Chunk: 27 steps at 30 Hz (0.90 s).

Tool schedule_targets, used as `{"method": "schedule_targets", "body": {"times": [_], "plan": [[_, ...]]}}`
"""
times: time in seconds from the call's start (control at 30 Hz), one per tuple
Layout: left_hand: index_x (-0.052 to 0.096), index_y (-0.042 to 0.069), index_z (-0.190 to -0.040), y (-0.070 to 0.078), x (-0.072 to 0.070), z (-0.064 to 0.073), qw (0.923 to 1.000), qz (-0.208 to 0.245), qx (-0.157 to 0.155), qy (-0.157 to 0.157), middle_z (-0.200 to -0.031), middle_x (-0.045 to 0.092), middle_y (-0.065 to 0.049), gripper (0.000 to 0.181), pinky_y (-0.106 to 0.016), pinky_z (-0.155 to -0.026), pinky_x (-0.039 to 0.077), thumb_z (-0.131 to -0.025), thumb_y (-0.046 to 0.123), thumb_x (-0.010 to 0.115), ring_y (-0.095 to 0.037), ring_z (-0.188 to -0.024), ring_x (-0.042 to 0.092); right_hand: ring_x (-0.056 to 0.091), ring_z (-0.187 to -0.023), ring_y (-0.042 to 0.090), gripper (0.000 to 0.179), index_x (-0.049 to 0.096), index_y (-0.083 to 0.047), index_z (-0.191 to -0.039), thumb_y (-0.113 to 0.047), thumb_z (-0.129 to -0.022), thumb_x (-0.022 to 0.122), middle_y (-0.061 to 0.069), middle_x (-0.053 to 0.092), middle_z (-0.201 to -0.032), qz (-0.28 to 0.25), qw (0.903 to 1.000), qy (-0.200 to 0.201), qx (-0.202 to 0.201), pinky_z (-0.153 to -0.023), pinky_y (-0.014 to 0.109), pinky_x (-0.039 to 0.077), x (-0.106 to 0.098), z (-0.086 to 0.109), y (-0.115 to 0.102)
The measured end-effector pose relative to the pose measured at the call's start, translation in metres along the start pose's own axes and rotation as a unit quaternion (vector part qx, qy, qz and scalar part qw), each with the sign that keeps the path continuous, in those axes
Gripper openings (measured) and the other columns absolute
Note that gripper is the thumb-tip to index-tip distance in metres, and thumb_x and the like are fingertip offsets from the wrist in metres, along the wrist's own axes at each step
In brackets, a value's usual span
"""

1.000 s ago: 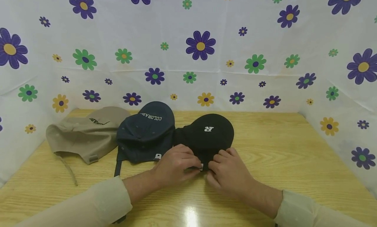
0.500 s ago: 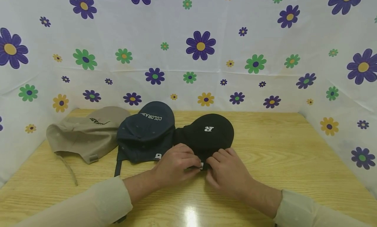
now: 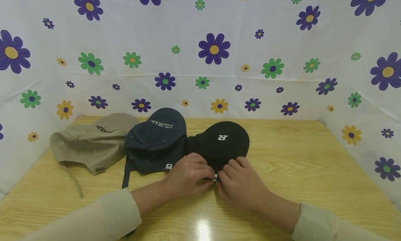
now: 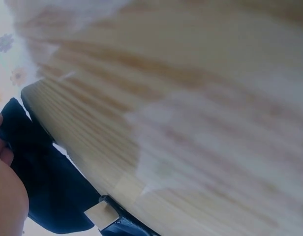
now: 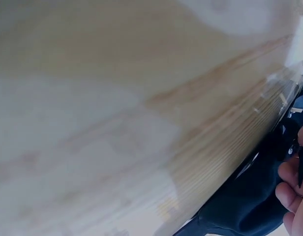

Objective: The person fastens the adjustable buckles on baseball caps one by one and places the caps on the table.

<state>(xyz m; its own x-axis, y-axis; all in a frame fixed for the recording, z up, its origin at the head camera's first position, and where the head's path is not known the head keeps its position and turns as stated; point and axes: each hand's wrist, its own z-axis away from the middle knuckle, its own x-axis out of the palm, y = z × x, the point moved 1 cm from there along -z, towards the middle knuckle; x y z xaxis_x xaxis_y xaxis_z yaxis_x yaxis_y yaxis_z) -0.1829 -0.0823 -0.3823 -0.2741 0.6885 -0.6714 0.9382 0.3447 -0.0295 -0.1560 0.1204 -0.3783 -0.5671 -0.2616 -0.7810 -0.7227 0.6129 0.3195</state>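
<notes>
While my cuffs, the left one (image 3: 120, 211) and the right one (image 3: 313, 218), lie nearest me over the wooden table (image 3: 297, 157), both my hands meet at the near edge of a black cap (image 3: 225, 143). My left hand (image 3: 189, 175) is curled nearly closed, thumb and fingers gripping that edge beside a small pale fastener (image 3: 215, 177). My right hand (image 3: 244, 183) is just beside it, fingers bent in; the right wrist view shows a dark strap (image 5: 302, 167) pinched among them, though what my fingertips do behind it I cannot tell.

The cap rests on the table, its rounded end with the white R away from me. I judge it light and limp: cloth that would crumple or slide if I tugged with one hand, and hardly break. The strap should be bendy and narrow, fiddly rather than fragile, so I'd pinch it close to its tip, and steady the cloth right by the fastener, which looks smooth, perhaps slippery. For carrying, I'd take the firmer far end.

Just to the left lies a navy cap (image 3: 153, 136), its own strap hanging toward me, and past it a beige cap (image 3: 91, 143). Behind everything hangs a flowered cloth (image 3: 232, 91).
</notes>
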Motion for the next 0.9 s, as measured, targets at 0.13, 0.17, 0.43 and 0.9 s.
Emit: {"method": "schedule_targets", "body": {"times": [0.13,0.17,0.43,0.9], "plan": [[0.077,0.016,-0.082,-0.0009,0.0013,-0.0002,1.0,0.004,-0.006,0.004,-0.08,0.072,0.009,0.017,-0.026,-0.08,0.051,-0.069,0.012,0.088,-0.01,-0.076,0.061,0.048,-0.071,0.021,0.019,0.062,-0.011,-0.076,-0.027,-0.083,0.069,0.0,0.055,-0.07,0.014,0.9999,0.004,-0.002,-0.076,0.037,0.04,0.0,0.0,-0.0003],[0.076,0.016,-0.081,-0.0012,0.0015,-0.0003,0.9999,0.006,-0.009,0.004,-0.079,0.072,0.01,0.017,-0.026,-0.08,0.051,-0.07,0.013,0.088,-0.01,-0.076,0.061,0.048,-0.071,0.021,0.019,0.063,-0.011,-0.077,-0.028,-0.083,0.07,0.0,0.055,-0.071,0.016,0.9999,0.005,0.0,-0.076,0.037,0.04,-0.0001,0.0,-0.0002],[0.075,0.017,-0.081,-0.0023,0.0026,-0.0002,0.9993,0.013,-0.034,-0.011,-0.077,0.069,0.01,0.016,-0.027,-0.082,0.049,-0.072,0.015,0.087,-0.01,-0.077,0.059,0.049,-0.076,0.02,0.017,0.065,-0.014,-0.077,-0.027,-0.085,0.072,-0.001,0.057,-0.073,-0.006,0.9996,-0.008,0.025,-0.077,0.037,0.038,0.0006,0.0005,0.0004],[0.079,0.017,-0.084,-0.0026,0.0035,0.0042,0.9994,0.009,-0.021,-0.024,-0.081,0.073,0.009,0.013,-0.028,-0.082,0.049,-0.073,0.016,0.087,-0.011,-0.079,0.059,0.05,-0.076,0.021,0.015,0.064,-0.014,-0.076,-0.024,-0.087,0.069,-0.001,0.058,-0.074,-0.007,0.9998,0.009,0.018,-0.078,0.038,0.038,0.0083,0.0015,-0.0017]]}}
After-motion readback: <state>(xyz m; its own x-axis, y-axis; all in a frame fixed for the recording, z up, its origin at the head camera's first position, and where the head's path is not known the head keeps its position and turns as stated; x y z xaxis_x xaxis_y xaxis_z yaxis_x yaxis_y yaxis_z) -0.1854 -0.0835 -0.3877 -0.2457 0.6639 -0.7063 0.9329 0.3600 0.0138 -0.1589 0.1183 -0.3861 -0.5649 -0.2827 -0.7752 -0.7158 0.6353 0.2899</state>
